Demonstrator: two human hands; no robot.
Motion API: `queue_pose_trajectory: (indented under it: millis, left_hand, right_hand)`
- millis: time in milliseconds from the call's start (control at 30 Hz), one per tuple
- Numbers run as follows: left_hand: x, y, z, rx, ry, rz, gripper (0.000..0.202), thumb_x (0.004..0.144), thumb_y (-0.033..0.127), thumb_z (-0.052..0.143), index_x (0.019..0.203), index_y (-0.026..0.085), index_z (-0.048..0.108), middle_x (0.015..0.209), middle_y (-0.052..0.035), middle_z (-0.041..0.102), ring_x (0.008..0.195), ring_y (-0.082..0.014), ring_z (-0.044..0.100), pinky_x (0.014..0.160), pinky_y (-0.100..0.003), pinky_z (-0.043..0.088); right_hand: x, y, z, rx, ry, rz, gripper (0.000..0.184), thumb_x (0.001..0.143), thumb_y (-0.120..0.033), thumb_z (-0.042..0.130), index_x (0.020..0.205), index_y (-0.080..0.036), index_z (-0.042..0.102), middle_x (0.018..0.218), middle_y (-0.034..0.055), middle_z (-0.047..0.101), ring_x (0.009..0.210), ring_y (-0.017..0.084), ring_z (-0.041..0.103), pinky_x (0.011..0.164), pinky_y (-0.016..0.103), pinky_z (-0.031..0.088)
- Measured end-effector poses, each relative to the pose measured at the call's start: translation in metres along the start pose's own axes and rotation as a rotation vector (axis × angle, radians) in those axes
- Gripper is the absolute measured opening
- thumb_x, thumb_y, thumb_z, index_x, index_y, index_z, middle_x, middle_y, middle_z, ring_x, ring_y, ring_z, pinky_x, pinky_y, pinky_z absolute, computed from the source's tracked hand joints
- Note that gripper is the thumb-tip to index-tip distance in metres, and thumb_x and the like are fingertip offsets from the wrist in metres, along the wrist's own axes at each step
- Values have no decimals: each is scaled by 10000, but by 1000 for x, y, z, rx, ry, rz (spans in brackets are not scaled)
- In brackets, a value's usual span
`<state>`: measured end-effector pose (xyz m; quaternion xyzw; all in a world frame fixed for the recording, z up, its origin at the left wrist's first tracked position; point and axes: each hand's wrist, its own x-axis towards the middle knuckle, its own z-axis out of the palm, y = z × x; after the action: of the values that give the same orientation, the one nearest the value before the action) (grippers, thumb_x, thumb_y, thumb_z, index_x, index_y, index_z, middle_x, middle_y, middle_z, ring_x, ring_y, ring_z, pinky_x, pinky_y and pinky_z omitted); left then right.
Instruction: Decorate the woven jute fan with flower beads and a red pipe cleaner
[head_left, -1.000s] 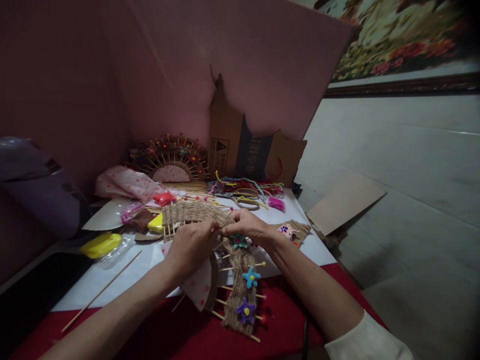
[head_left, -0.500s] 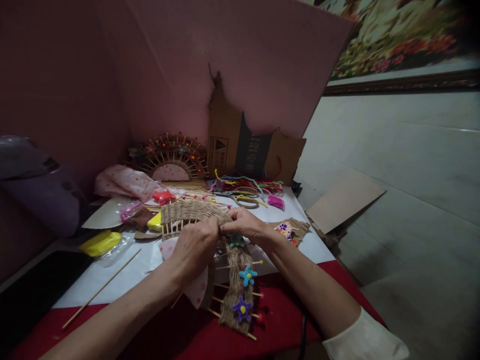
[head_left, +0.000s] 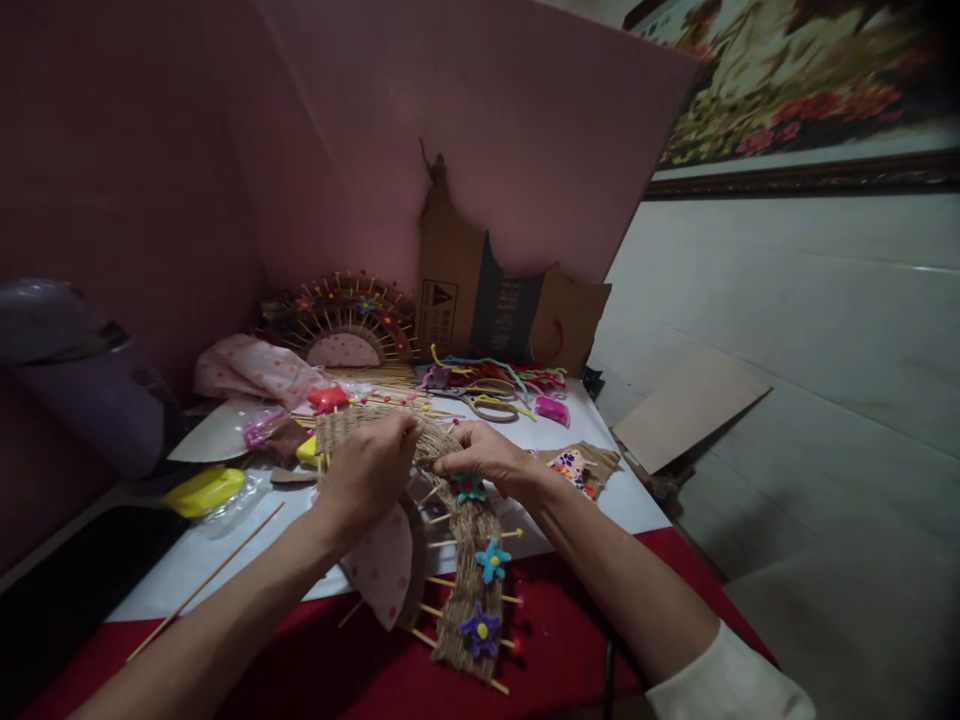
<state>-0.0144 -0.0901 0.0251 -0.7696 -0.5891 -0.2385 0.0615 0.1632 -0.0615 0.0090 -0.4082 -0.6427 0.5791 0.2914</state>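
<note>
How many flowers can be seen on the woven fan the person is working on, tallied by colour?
Teal-green flower: 1
Light blue flower: 1
Purple flower: 1
Total in view on the woven fan: 3
</note>
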Motion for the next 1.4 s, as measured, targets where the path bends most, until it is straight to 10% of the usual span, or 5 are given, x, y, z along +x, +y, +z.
queue_pose_trajectory:
  millis: [233, 1033, 1267, 1400]
  left_hand:
    - [-14, 7, 10, -121, -180, 56, 213, 860, 261, 428, 897, 192, 626, 817, -56, 710, 760, -198, 647, 646, -281, 393]
    - [-14, 27, 7, 180, -182, 101, 222, 823, 100, 328, 858, 125, 545, 683, -124, 664, 618, -246, 648, 512, -300, 391]
    - [3, -17, -12, 134, 72, -133, 219, 822, 187, 381, 842, 98, 580, 670, -122, 643, 614, -226, 614, 548, -292, 386]
    - [8, -26, -13, -33, 61, -25, 251, 866, 278, 384, 822, 157, 599, 734, -48, 655, 659, -143, 584, 621, -239, 392]
  right_hand:
    - [2, 1, 0, 24, -3, -4, 119, 561, -198, 646, 551, -134, 546, 483, -62, 468, 440, 54, 377, 421, 191, 271]
    - [4, -11, 10, -1, 60, -46, 166, 534, -151, 583, 466, -157, 432, 446, -86, 359, 445, 46, 291, 432, 196, 214]
    - [-4, 2, 4, -6, -16, 39, 108, 566, -208, 637, 554, -135, 558, 484, -59, 483, 439, 61, 398, 434, 197, 290]
    - [-3, 6, 4, 9, -23, 53, 140, 566, -235, 661, 567, -136, 563, 486, -54, 497, 434, 69, 426, 426, 200, 305]
